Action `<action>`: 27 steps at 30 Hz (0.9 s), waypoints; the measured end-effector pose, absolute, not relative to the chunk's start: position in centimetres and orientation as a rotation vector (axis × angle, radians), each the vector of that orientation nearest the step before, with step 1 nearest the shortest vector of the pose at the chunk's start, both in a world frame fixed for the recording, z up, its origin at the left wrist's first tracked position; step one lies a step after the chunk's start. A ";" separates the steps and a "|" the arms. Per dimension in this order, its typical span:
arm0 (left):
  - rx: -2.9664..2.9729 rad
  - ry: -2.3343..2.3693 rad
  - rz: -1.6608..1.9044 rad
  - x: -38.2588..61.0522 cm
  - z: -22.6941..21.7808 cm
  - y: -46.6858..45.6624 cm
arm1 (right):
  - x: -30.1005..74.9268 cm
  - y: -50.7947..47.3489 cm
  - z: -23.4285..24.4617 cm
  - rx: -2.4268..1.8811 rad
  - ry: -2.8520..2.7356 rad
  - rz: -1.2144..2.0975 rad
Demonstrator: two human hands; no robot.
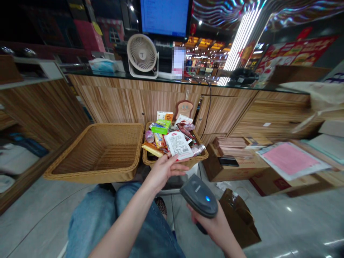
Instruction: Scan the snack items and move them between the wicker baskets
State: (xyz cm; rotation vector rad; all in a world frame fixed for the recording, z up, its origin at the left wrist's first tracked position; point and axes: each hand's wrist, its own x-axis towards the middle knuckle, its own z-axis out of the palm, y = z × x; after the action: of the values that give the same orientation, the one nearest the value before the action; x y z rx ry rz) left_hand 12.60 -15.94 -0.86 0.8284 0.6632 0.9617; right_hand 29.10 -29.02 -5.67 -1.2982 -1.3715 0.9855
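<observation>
A wood-grain counter (pixel 113 95) spans the background, with a lit monitor (pixel 165 16) above it. Below, in front of the seated person, a wide wicker basket (pixel 116 127) is on the left. Just beside it, a smaller basket (pixel 192 164) is heaped with packaged goods. Cardboard boxes (pixel 215 173) rest on the floor to the right, a dark phone (pixel 228 162) lying on one of them. A white fan (pixel 142 55) stands on the counter top.

The person's right hand (pixel 212 222) is wrapped around the handle of a dark scanner (pixel 200 196), whose blue light is lit, near the smaller basket's front. The left hand (pixel 167 168) holds a white packet (pixel 178 142) by its lower edge, thumb on the printed face; the packet is tilted over the heaped goods. Behind it lies a bright green pack (pixel 160 129), smaller still, among the other wrappers.
</observation>
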 end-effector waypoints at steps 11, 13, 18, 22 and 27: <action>1.100 0.987 1.431 4.6 -3.0 -17.5 | 25.2 -27.3 -3.7 -1.264 -1.505 0.870; 1.097 1.000 1.440 3.9 -3.3 -17.5 | 23.9 -26.8 -3.3 -1.259 -1.542 0.783; 1.127 1.019 1.426 2.8 -3.7 -17.7 | 22.0 -25.8 -2.1 -1.242 -1.545 0.772; 1.134 1.053 1.439 2.6 -3.6 -17.6 | 21.7 -25.4 -1.6 -1.264 -1.551 0.766; 1.111 1.013 1.435 2.7 -3.6 -17.4 | 21.9 -25.5 -2.2 -1.272 -1.529 0.793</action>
State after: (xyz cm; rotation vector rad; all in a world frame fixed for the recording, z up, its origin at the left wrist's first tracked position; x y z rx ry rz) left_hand 2.72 -17.43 -3.61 1.1113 1.0131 1.4347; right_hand 21.93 -25.47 -2.25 -1.2722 -1.5287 0.7926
